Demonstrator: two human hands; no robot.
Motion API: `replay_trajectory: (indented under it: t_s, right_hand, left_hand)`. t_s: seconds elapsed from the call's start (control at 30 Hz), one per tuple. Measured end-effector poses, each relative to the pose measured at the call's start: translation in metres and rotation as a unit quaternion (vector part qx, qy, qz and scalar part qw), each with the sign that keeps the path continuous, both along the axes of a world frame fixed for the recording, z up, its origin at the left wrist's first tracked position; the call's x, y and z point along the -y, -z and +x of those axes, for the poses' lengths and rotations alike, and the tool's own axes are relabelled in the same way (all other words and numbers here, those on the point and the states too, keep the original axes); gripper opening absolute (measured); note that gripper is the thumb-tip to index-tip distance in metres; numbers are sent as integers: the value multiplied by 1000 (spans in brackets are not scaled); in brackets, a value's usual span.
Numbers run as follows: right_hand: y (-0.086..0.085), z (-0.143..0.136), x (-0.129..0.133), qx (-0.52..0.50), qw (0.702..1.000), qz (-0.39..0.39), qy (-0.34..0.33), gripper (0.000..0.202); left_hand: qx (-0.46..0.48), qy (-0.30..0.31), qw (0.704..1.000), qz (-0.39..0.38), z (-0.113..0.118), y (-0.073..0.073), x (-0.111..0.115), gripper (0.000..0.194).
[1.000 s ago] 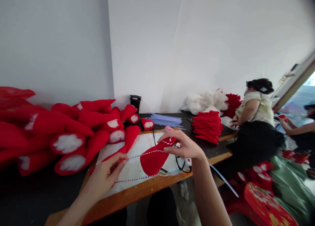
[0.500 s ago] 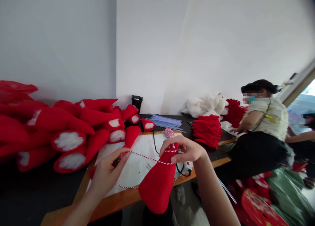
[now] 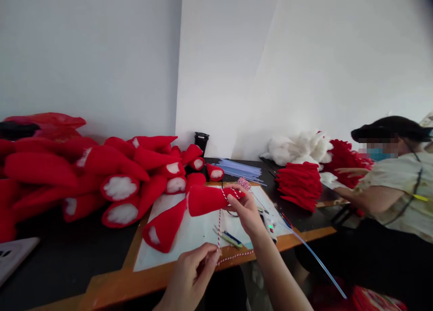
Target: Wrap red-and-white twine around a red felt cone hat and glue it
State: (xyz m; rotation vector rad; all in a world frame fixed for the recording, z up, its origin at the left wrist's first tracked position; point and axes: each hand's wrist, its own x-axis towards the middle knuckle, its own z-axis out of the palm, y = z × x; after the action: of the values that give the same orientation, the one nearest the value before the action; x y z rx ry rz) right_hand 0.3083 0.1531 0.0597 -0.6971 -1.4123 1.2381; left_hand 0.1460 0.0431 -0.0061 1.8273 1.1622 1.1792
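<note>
My right hand [image 3: 246, 211] grips the narrow tip of a red stuffed felt cone [image 3: 205, 201], which lies sideways with its wide end to the left. Red-and-white twine [image 3: 219, 225] wraps around the cone near the tip and runs straight down to my left hand [image 3: 196, 268], whose thumb and fingers pinch it near the table's front edge. From there more twine trails right along the wooden edge. Behind my right hand sits the twine ball [image 3: 243, 183]. Another red cone [image 3: 167, 225] rests on the white sheet [image 3: 199, 234], left of the held one.
Stuffed red cones [image 3: 111, 166] are piled at left. Thin translucent sticks [image 3: 240, 170], a black cup [image 3: 201, 141], stacked red felt [image 3: 299, 184] and white stuffing [image 3: 294, 149] stand behind. A cutter-like tool [image 3: 230, 239] lies on the sheet. At right sits a co-worker [image 3: 395, 189].
The cone has swung from pointing up to lying sideways, wide end left. My left hand has moved down and right, pulling the twine from a slant to vertical. The view has shifted left.
</note>
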Motion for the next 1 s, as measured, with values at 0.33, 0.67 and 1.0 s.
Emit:
replay_trajectory:
  t_s: [0.33,0.67,1.0]
  right_hand:
    - [7,34,4,184,977,102,46,28]
    - [-107,83,42,472,832,281,-71,22]
    - [-100,124,49,223,956,27,-187,39]
  left_hand:
    - [-43,-49,998,22,-49,-54,-11,35]
    - [-19,-16,998,53,-31,-54,-43,33]
    - [120,87,989,-14,28,-48,-55,37]
